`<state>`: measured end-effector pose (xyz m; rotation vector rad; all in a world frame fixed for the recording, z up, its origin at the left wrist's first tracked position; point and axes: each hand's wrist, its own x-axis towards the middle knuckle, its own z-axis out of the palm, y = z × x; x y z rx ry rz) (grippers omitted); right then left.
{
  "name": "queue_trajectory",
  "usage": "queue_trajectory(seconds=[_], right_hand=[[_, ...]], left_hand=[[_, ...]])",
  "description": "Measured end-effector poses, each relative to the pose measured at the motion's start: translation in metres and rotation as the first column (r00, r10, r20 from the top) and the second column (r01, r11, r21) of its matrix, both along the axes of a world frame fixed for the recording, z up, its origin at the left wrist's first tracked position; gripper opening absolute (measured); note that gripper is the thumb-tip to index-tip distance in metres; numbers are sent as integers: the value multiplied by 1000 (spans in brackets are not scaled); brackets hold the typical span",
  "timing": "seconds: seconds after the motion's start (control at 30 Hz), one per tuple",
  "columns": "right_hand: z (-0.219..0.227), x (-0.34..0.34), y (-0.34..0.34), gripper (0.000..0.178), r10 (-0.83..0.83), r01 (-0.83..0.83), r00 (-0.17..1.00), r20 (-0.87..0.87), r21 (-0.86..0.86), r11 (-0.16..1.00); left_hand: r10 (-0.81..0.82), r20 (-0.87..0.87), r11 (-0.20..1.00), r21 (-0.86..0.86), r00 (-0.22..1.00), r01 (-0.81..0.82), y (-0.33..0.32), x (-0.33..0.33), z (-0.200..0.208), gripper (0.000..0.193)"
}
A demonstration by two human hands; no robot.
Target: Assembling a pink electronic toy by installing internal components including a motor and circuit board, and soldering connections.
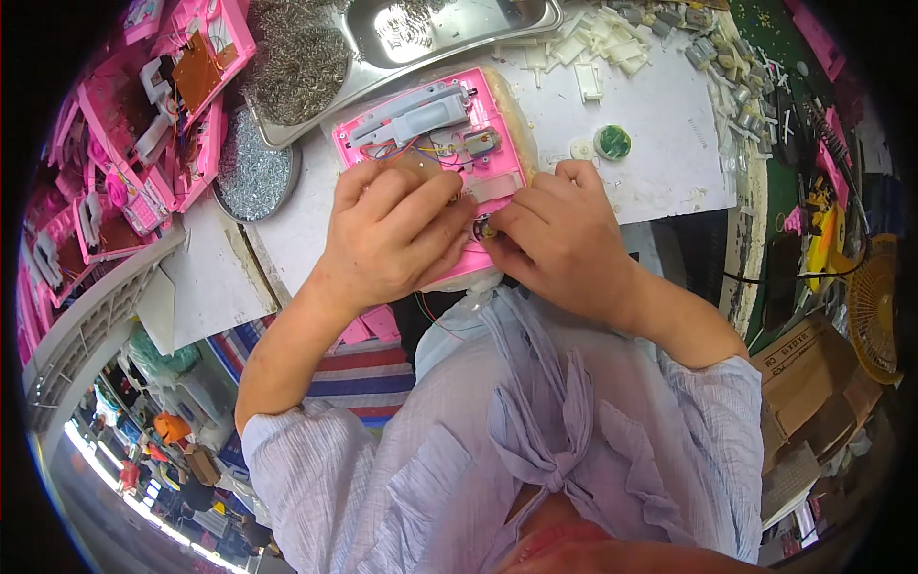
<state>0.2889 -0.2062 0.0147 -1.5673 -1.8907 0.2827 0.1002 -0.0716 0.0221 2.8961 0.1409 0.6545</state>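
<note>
A pink plastic casing (499, 163) lies on the table in front of me. Inside it sit a long grey plastic part (430, 117), a small motor (481, 143) and thin red, blue and yellow wires (387, 150). My left hand (397, 225) rests over the casing's left side, its fingers bent and pressed together near the middle. From the right, my right hand (564, 230) reaches in with thumb and index finger pinched beside a small round dark part (481, 230). What either hand grips is hidden by the fingers.
Left of the casing stand a round tin of screws (256, 172) and a heap of pink casings (153, 134). Behind are a metal tray (449, 33) with springs (292, 67) and white plastic pieces (598, 48). A green round container (612, 143) sits right; a fan (872, 306) stands beyond.
</note>
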Motion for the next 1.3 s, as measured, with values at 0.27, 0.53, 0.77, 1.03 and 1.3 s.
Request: queue_trajectory(seconds=[0.27,0.53,0.77,1.03,1.3], right_hand=[[0,3,1,16,44,-43,999,10,-13,999],[14,27,17,21,5,-22,989,-149,-112,993],[9,32,61,25,-166,171,985,50,-138,975],[20,37,64,17,-274,153,944,-186,-488,859],[17,14,59,11,-140,184,906,400,-73,980]], left_hand=[[-106,16,991,81,994,104,10,-3,-3,29],[23,79,1000,-12,997,-23,0,-8,-4,29],[283,147,958,-94,948,-271,6,10,-6,34],[215,29,971,-113,976,-210,23,26,6,26],[184,73,980,-91,980,-177,32,29,-2,12]])
